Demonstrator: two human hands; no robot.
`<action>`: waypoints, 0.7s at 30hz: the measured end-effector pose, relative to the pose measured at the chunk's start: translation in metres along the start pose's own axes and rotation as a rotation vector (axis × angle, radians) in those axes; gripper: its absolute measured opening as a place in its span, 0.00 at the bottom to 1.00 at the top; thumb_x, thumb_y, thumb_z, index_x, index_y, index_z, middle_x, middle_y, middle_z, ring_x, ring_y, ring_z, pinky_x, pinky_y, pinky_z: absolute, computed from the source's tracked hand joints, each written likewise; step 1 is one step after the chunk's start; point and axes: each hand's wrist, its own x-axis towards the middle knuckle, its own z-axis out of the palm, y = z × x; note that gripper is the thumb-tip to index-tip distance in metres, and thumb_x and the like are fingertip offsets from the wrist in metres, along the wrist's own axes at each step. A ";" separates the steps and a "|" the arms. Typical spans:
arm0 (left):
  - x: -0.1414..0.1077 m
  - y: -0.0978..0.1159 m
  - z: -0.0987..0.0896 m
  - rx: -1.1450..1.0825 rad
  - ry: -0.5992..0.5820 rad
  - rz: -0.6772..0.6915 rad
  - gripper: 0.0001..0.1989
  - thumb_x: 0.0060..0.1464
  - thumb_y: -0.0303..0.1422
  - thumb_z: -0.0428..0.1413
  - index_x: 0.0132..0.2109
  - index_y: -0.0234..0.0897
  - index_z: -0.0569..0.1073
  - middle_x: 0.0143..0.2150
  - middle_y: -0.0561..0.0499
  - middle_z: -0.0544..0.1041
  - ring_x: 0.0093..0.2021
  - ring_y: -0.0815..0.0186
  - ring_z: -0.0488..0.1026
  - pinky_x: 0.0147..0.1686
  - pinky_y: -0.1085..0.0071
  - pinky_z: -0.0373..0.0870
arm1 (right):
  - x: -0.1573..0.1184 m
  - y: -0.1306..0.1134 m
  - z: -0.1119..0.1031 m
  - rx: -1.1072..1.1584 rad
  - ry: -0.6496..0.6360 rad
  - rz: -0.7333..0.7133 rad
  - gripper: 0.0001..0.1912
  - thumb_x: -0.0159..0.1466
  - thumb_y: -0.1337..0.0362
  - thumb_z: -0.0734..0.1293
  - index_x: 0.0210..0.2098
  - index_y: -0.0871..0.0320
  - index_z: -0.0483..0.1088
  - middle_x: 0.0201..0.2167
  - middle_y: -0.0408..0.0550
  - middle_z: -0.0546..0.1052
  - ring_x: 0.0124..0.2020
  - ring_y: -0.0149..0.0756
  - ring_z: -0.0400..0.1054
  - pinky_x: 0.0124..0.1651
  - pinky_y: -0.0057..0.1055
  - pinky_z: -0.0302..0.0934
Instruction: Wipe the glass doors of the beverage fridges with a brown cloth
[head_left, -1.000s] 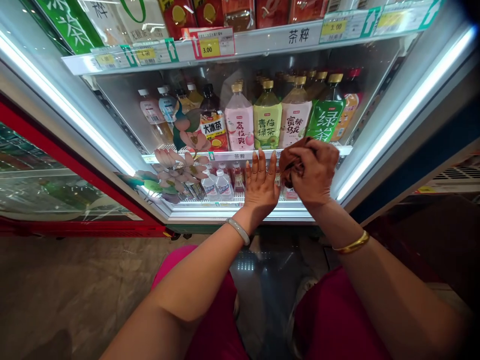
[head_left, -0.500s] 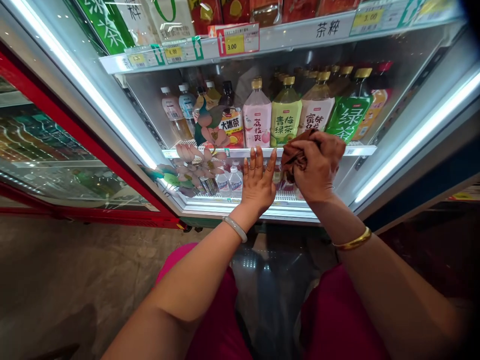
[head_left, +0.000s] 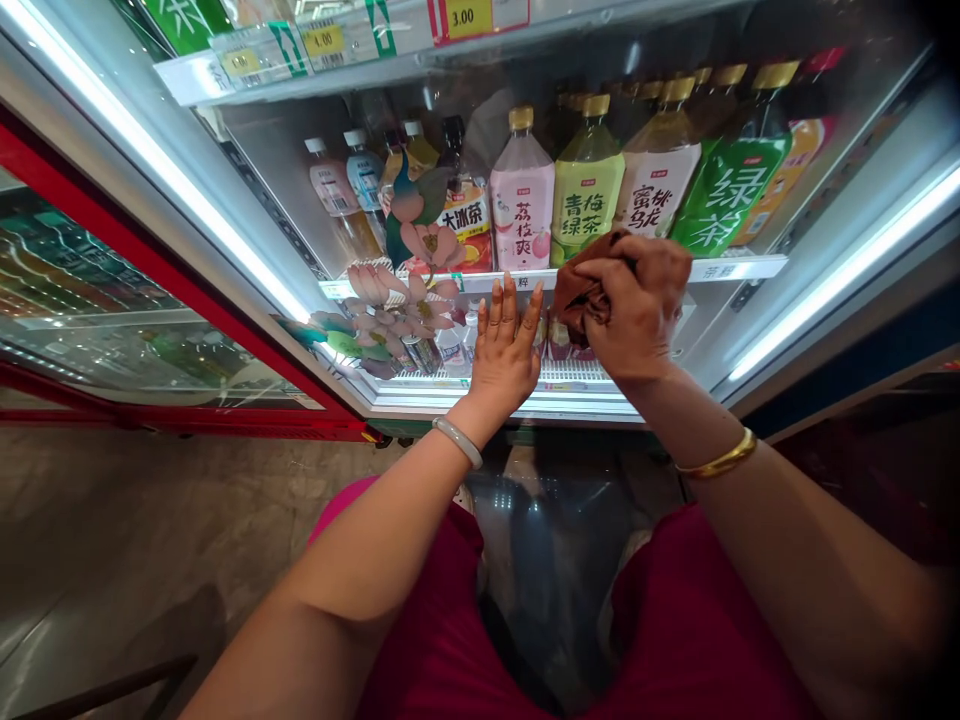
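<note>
My left hand (head_left: 504, 345) lies flat with its fingers spread, resting on what looks like the glass front (head_left: 420, 385) of a lit drinks cooler. Bunched in my right hand (head_left: 637, 305) is a brown cloth (head_left: 585, 290), pressed toward the same glass beside the left hand. Behind the hands runs a shelf edge (head_left: 735, 268). Above it stand a pink bottle (head_left: 523, 200), a yellow-green bottle (head_left: 587, 190) and a green-labelled bottle (head_left: 739, 185). A flower decal (head_left: 409, 300) shows on the glass left of my left hand. My right palm is hidden.
A red-framed cooler (head_left: 225, 290) stands to the left. Bright light strips (head_left: 165, 160) run down both sides of the cooler. Price tags (head_left: 469, 18) line the upper shelf. Below are the floor (head_left: 150, 540) and my legs in magenta trousers (head_left: 675, 620).
The view has shifted closer and lower, so the bottles look larger and the upper shelf sits higher. My right hand still holds the cloth; my left hand stays spread.
</note>
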 end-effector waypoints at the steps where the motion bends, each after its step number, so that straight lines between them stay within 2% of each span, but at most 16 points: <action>1: -0.001 0.001 0.001 -0.001 -0.005 0.004 0.45 0.59 0.24 0.53 0.77 0.39 0.41 0.78 0.45 0.20 0.78 0.52 0.22 0.75 0.46 0.30 | -0.001 0.000 0.001 -0.006 -0.013 0.016 0.12 0.69 0.58 0.66 0.50 0.51 0.75 0.53 0.52 0.73 0.59 0.49 0.58 0.63 0.50 0.55; 3: -0.003 0.002 0.005 -0.012 -0.012 0.003 0.44 0.60 0.25 0.52 0.77 0.37 0.40 0.78 0.44 0.21 0.77 0.54 0.20 0.75 0.47 0.30 | -0.012 -0.004 0.008 -0.030 -0.100 -0.027 0.13 0.69 0.56 0.66 0.50 0.50 0.75 0.54 0.51 0.74 0.59 0.49 0.58 0.62 0.50 0.54; 7: -0.005 0.003 0.011 -0.056 -0.019 -0.039 0.45 0.63 0.28 0.50 0.77 0.32 0.30 0.79 0.40 0.25 0.77 0.55 0.20 0.75 0.47 0.28 | -0.042 -0.013 0.025 -0.080 -0.223 -0.240 0.12 0.70 0.59 0.64 0.51 0.51 0.75 0.56 0.47 0.76 0.58 0.45 0.61 0.61 0.45 0.55; 10: -0.004 0.007 0.009 -0.050 -0.025 -0.043 0.45 0.62 0.28 0.51 0.77 0.34 0.32 0.78 0.41 0.21 0.77 0.54 0.19 0.75 0.46 0.29 | -0.037 -0.003 0.020 -0.061 -0.134 -0.309 0.11 0.71 0.58 0.64 0.49 0.51 0.76 0.53 0.46 0.77 0.57 0.43 0.61 0.59 0.42 0.56; 13: -0.003 0.015 0.007 -0.032 -0.025 0.000 0.46 0.61 0.26 0.52 0.77 0.38 0.36 0.78 0.45 0.18 0.77 0.53 0.19 0.75 0.45 0.31 | -0.017 0.015 0.005 -0.089 0.027 -0.151 0.13 0.71 0.55 0.65 0.46 0.54 0.77 0.50 0.51 0.75 0.57 0.46 0.59 0.59 0.45 0.57; 15: -0.002 0.021 0.010 -0.034 -0.043 0.059 0.46 0.61 0.25 0.52 0.77 0.40 0.35 0.78 0.46 0.19 0.77 0.53 0.20 0.75 0.45 0.31 | -0.013 0.023 0.000 -0.115 0.068 -0.074 0.15 0.71 0.55 0.65 0.47 0.56 0.77 0.50 0.54 0.73 0.57 0.46 0.58 0.61 0.46 0.57; 17: -0.004 0.028 0.017 -0.047 -0.061 0.091 0.47 0.60 0.25 0.52 0.77 0.37 0.33 0.79 0.43 0.23 0.77 0.54 0.22 0.76 0.45 0.32 | -0.020 0.027 0.000 -0.129 0.039 -0.140 0.14 0.71 0.55 0.65 0.49 0.55 0.76 0.51 0.52 0.74 0.58 0.45 0.59 0.61 0.45 0.57; 21: -0.013 0.042 0.037 -0.071 -0.071 0.049 0.51 0.58 0.28 0.57 0.76 0.24 0.31 0.78 0.30 0.30 0.78 0.50 0.24 0.76 0.45 0.36 | -0.039 0.034 0.008 -0.173 -0.016 -0.343 0.12 0.72 0.60 0.65 0.53 0.51 0.74 0.53 0.45 0.76 0.58 0.41 0.60 0.60 0.40 0.57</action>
